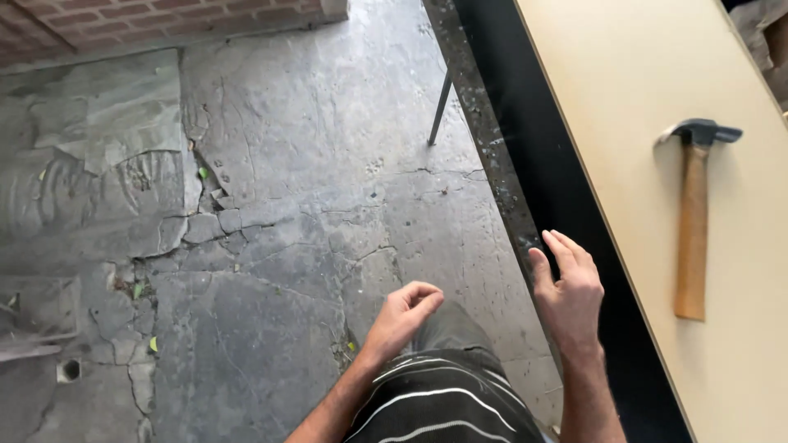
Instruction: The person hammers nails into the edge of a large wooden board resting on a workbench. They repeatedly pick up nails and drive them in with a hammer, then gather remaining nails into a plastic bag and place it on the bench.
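Reaching toward near edge of black tabletop: right hand open, fingers spread, touching the rim; left hand loosely curled, empty. Claw hammer farther right on beige board, untouched.

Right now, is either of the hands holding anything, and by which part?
Nothing is held. The left hand is loosely curled and empty; the right hand is open near the board's dark edge. The hammer lies untouched.
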